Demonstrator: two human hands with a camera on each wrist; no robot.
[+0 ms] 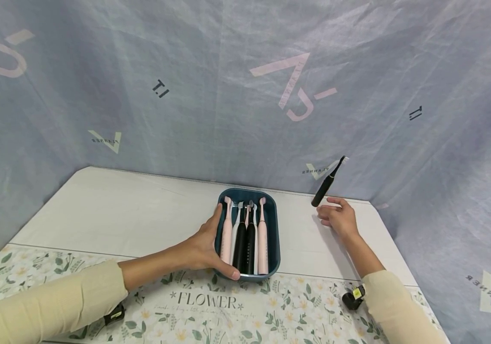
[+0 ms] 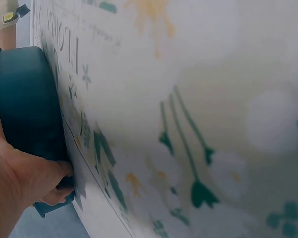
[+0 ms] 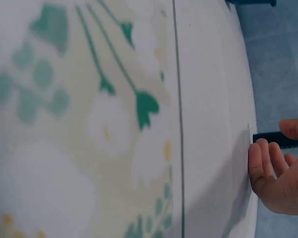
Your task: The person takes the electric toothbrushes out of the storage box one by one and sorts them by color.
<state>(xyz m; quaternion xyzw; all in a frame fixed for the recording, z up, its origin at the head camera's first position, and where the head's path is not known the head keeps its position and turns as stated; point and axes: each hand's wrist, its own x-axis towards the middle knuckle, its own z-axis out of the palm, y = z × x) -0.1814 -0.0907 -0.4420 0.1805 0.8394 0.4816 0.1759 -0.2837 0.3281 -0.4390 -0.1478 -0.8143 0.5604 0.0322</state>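
A dark blue tray (image 1: 276, 239) holds several electric toothbrushes, with pink ones (image 1: 262, 243) at both sides and black ones (image 1: 240, 248) in the middle. My left hand (image 1: 204, 246) grips the tray's left side, its thumb at the front corner; in the left wrist view its fingers curl against the tray wall (image 2: 27, 99). To the right, a single black electric toothbrush (image 1: 324, 188) stands upright on the white surface, brush head up. Beside its base is my right hand (image 1: 340, 220), fingers loosely bent and holding nothing. In the right wrist view the fingers partly cover the toothbrush (image 3: 270, 139).
A white mat (image 1: 121, 210) lies under the tray, with a floral printed strip (image 1: 288, 310) along the front. Grey-blue printed cloth (image 1: 211, 95) hangs behind and at both sides. Black wrist cameras (image 1: 352, 300) are strapped to the sleeves.
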